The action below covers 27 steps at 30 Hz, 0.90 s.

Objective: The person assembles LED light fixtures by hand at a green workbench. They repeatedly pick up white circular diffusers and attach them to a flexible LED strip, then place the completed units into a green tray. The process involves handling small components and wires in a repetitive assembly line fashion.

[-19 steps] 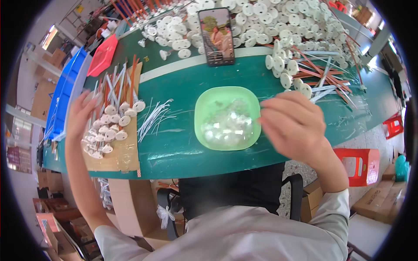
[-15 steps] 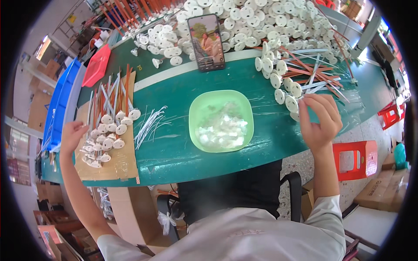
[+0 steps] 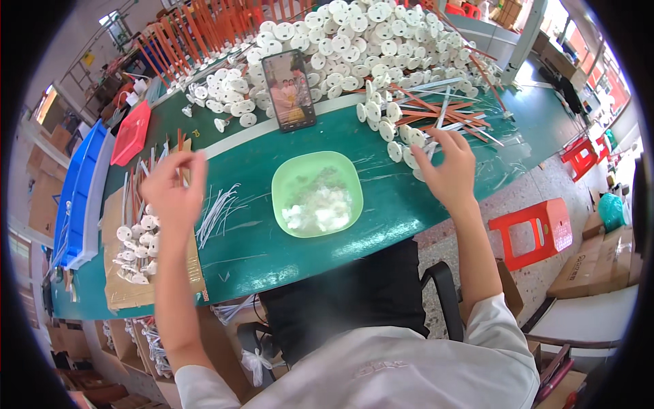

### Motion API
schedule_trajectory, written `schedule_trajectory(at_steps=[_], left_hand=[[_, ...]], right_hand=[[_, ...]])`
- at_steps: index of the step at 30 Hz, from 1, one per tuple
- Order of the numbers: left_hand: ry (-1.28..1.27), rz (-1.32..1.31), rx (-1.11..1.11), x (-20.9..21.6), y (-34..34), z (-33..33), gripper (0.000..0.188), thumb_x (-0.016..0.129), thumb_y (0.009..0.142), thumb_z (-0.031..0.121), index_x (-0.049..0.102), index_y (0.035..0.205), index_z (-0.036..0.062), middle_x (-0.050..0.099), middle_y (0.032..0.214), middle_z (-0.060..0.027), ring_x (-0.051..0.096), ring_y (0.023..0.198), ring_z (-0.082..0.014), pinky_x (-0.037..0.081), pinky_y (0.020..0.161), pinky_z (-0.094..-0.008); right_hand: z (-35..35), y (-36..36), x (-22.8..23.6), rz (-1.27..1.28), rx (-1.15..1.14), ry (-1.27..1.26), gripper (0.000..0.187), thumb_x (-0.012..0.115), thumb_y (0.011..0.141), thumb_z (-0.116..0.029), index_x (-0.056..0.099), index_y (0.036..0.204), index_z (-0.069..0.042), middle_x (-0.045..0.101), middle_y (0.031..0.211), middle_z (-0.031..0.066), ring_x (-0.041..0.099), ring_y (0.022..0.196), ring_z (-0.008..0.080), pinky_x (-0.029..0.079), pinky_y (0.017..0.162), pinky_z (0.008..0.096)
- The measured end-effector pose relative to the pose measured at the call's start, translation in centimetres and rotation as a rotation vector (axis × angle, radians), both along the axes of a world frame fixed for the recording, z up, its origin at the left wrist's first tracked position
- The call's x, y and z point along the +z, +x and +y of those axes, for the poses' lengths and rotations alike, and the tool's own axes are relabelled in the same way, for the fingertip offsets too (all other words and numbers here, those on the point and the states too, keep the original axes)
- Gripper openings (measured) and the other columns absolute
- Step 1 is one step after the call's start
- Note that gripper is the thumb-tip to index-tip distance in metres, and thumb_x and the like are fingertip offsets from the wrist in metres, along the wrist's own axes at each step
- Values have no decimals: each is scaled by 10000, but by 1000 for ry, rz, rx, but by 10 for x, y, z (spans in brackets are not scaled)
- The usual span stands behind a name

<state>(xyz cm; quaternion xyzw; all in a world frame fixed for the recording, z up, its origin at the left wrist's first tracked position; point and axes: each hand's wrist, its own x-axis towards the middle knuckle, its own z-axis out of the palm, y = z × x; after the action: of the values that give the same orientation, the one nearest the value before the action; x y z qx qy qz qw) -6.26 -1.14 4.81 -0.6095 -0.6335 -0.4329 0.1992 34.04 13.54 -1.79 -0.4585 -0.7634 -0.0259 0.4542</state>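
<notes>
At the right of the table, my right hand [image 3: 448,170] is beside the end of a row of white round discs [image 3: 394,151] on strips. Its thumb and forefinger are apart, close around the nearest discs, with no firm grip visible. My left hand [image 3: 174,187] is raised, smeared by motion, over the right side of a bundle of white discs on grey and orange strips [image 3: 139,249]. What its fingers hold, if anything, cannot be made out. Between the hands stands a light green bowl [image 3: 278,184] with small clear, shiny pieces [image 3: 320,208].
Thin white ties [image 3: 219,215] lie by the cardboard sheet [image 3: 184,276]. A phone [image 3: 290,92] leans on a large heap of white discs [image 3: 354,41]. Blue [image 3: 85,198] and red [image 3: 131,133] trays stand left. A red stool [image 3: 535,235] is beyond the table's right edge.
The view has shifted. My left hand has moved right and up across the left bundle. My right hand stays by the disc row, its thumb and forefinger now wider apart. The phone's picture has changed.
</notes>
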Motion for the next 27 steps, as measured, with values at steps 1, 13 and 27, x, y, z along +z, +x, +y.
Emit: schedule_trajectory(at_steps=[1, 13, 27], left_hand=[[25, -41, -99, -9, 13, 12, 114, 780, 855, 123, 729, 851, 22, 720, 761, -87, 687, 667, -190, 500, 603, -297], [75, -93, -329, -76, 42, 39, 136, 789, 800, 20, 674, 730, 4, 680, 687, -105, 647, 583, -220, 487, 559, -305], [-357, -882, -1213, -56, 56, 16, 371, 753, 899, 230, 701, 1132, -54, 739, 1037, -140, 702, 900, -197, 551, 833, -332]], right_hand=[[-4, -8, 5, -37, -8, -36, 390, 839, 794, -271, 715, 1075, -30, 689, 996, 149, 660, 932, 339, 530, 803, 423], [-12, -12, -15, -23, 79, 275, 193, 831, 772, -109, 730, 923, -42, 617, 690, 70, 620, 619, 252, 484, 580, 367], [-93, -114, 48, 23, 943, 519, 358, 871, 676, -15, 730, 1004, -1, 646, 790, 79, 586, 614, 211, 487, 529, 318]])
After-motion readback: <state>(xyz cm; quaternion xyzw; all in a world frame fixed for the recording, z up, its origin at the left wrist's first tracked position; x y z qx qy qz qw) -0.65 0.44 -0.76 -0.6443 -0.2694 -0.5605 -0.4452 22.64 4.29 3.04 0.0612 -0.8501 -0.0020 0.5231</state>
